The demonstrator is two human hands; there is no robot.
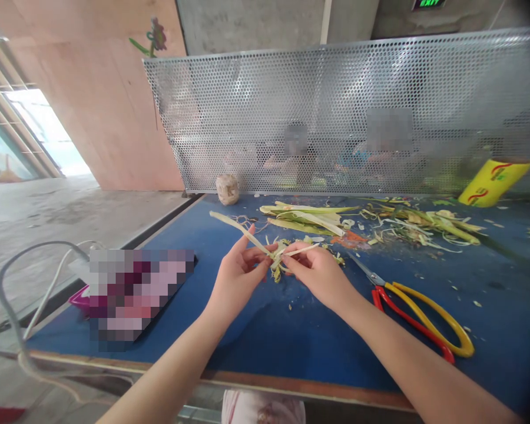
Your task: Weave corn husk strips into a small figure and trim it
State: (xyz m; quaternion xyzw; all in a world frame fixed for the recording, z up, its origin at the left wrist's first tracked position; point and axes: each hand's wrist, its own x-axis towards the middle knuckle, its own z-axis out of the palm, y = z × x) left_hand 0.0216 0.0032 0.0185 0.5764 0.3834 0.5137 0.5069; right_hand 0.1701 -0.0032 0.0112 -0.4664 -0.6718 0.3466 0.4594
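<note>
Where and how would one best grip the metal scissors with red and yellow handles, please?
Probably the looped red and yellow handles, coming from the near right: they extend that way, while the grey metal blades point away to the far left. The right forearm covers part of the red loop, so the yellow one looks easier.

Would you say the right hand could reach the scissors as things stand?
Probably yes: the scissors lie beside the right forearm with nothing on them, though the right hand holds a plant strip.
</note>
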